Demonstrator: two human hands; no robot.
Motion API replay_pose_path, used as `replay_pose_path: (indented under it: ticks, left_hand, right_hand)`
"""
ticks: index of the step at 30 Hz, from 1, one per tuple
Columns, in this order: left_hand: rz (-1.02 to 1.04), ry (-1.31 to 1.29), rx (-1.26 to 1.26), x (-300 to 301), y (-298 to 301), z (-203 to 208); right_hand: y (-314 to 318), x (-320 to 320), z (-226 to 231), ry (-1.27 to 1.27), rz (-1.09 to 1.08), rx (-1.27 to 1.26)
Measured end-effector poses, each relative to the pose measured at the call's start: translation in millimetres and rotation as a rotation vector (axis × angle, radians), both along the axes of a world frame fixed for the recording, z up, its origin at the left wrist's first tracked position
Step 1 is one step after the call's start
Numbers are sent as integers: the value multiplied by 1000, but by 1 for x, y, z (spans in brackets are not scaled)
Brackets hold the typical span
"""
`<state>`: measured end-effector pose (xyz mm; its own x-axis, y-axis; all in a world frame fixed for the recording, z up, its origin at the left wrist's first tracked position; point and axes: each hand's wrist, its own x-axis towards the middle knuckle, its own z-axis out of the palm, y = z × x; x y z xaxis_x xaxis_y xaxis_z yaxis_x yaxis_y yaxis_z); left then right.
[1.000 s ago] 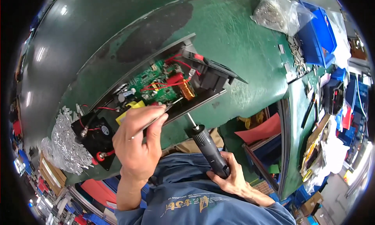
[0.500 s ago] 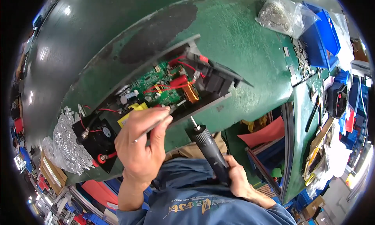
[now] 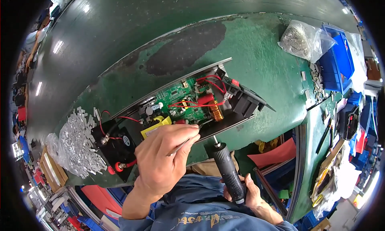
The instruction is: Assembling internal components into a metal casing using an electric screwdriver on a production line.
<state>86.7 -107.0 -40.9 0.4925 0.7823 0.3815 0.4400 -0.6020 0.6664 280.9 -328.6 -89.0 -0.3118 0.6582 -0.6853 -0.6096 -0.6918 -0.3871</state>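
- At the bottom edge lies my blue shirt (image 3: 200, 217), nearest of all.
- Lower right of centre, my right hand (image 3: 253, 195) has thumb and fingers wrapped about the lower end of a black screwdriver (image 3: 227, 171); its shaft points up, near the casing's lower wall, and I cannot tell if they touch.
- Just left of centre, my left hand (image 3: 164, 157) pinches a slim metal tool (image 3: 177, 148) between thumb and forefinger, over the casing's lower edge.
- In the middle of the frame, the open casing (image 3: 232, 126) sits slantwise on the green bench (image 3: 276, 96), holding a green circuit board (image 3: 176, 95), a copper coil (image 3: 217, 112) and a yellow part (image 3: 154, 128), the last partly behind my hand.
- At its right end stands a tilted black panel (image 3: 245, 104); a second black panel (image 3: 112, 146) lies off its left end, beside heaped silvery pieces (image 3: 78, 140).
- Upper right, a clear bag (image 3: 298, 40) rests beside a blue bin (image 3: 331, 74).
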Motion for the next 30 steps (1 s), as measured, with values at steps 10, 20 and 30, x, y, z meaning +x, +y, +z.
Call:
replay_pose_path:
  ticks: [10,20,30]
  left_hand:
    - [-9,-20,-137,3,-9,17]
    - [-55,493,11,11,-2,38]
    - [-170,652,-23,12,8,31]
  right_hand:
    - [6,1,12,-276,195,56]
    - [-1,-1,14,-330,177,101]
    - [-4,-7,5,-238,45,147]
